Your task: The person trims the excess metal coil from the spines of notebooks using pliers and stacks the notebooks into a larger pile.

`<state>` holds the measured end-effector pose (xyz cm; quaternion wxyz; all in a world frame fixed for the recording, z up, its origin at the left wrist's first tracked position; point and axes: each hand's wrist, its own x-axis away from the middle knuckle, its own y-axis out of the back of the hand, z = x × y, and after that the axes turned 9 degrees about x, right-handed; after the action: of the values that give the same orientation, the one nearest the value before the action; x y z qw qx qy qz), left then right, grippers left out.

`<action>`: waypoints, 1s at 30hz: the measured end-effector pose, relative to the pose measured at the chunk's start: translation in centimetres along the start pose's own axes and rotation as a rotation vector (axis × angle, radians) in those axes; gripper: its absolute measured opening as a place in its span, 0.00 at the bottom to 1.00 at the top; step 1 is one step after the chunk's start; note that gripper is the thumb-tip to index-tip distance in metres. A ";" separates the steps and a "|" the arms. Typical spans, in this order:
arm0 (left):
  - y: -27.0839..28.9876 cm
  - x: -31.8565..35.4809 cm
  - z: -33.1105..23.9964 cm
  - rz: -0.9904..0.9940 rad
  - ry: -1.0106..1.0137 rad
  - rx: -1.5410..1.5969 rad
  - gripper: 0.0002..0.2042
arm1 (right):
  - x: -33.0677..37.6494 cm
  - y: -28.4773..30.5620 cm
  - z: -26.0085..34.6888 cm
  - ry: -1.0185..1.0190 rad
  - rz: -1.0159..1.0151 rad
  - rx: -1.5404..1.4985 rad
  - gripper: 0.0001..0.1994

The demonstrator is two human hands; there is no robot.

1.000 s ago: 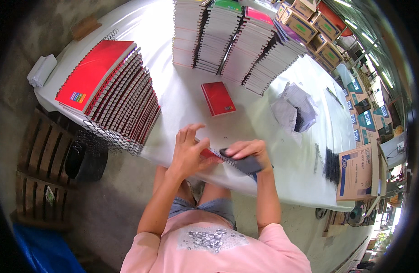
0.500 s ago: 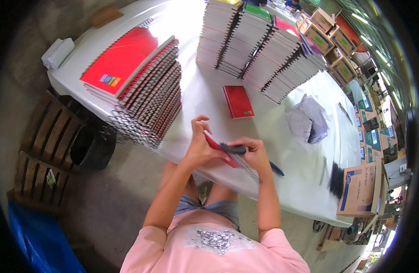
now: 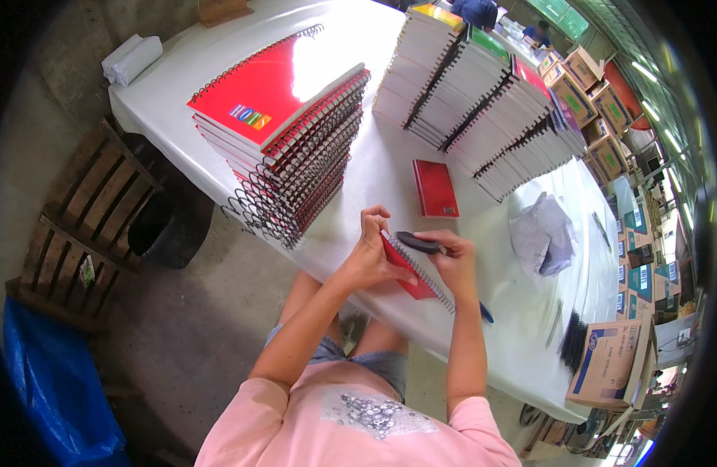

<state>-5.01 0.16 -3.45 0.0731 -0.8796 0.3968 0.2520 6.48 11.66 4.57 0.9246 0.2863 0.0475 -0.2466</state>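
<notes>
Tall red spiral-notebook stack (image 3: 292,134): left of the flat, red rectangular notebook (image 3: 435,189).
Left hand (image 3: 370,258): gripping a small red wire-bound notebook (image 3: 422,291), on the person's side of the flat one.
Right hand (image 3: 456,263): clasping a black rounded object (image 3: 415,242), same side.

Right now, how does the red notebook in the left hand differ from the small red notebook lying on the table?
The held notebook is tilted, while the table notebook lies flat. The left hand grips the held notebook; no hand touches the table notebook. A coil runs past the held notebook's near end, while none visibly sticks out from the table notebook. Both have red covers.
</notes>
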 end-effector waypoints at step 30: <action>-0.8 0.7 -8.7 -0.396 -0.089 0.078 0.37 | 9.0 -0.4 7.7 0.050 -0.312 0.498 0.21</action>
<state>-0.75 -2.60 3.63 0.1725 -0.9249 0.2222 0.2556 13.71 3.26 8.73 0.7754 0.4995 0.0519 -0.3827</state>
